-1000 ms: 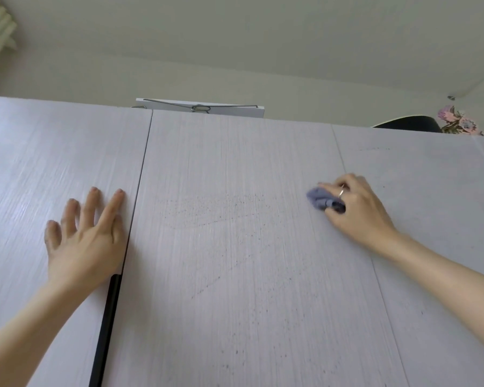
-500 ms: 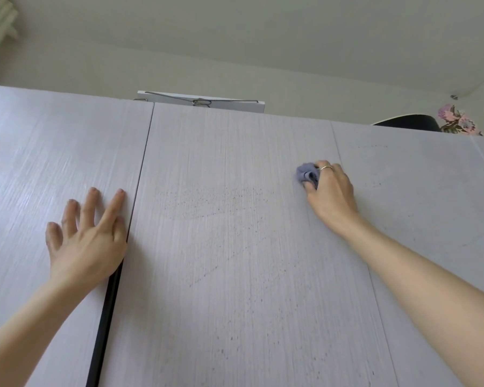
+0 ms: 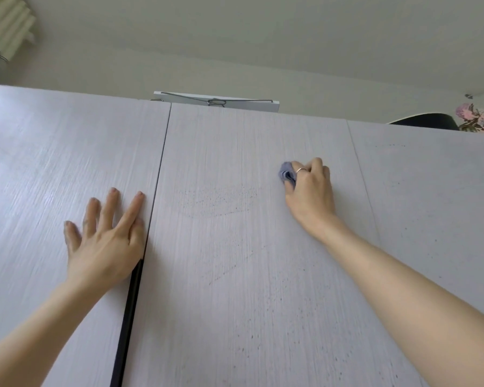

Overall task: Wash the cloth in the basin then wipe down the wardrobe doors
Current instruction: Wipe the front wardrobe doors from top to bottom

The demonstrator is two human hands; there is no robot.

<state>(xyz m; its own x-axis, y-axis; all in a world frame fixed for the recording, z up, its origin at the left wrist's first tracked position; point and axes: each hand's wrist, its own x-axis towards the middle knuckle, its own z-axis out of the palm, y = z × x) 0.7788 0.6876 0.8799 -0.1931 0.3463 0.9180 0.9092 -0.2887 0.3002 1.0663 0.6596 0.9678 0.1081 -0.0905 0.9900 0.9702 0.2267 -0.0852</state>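
Note:
Pale wood-grain wardrobe doors fill the view, seen from below. The middle door (image 3: 235,247) carries faint wet streaks and small specks. My right hand (image 3: 309,191) grips a bunched blue-grey cloth (image 3: 287,174) and presses it against the upper right part of that door. My left hand (image 3: 106,241) lies flat with spread fingers on the left door (image 3: 39,177), its thumb beside the dark gap between the two doors.
A dark vertical gap (image 3: 129,317) opens between the left and middle doors. A white board with a wire hanger (image 3: 217,100) sits on top of the wardrobe. A dark rounded object (image 3: 425,118) and floral fabric (image 3: 475,121) show at the top right.
My right hand has carried the cloth up and to the left along the middle door. My left hand has stayed flat on the left door.

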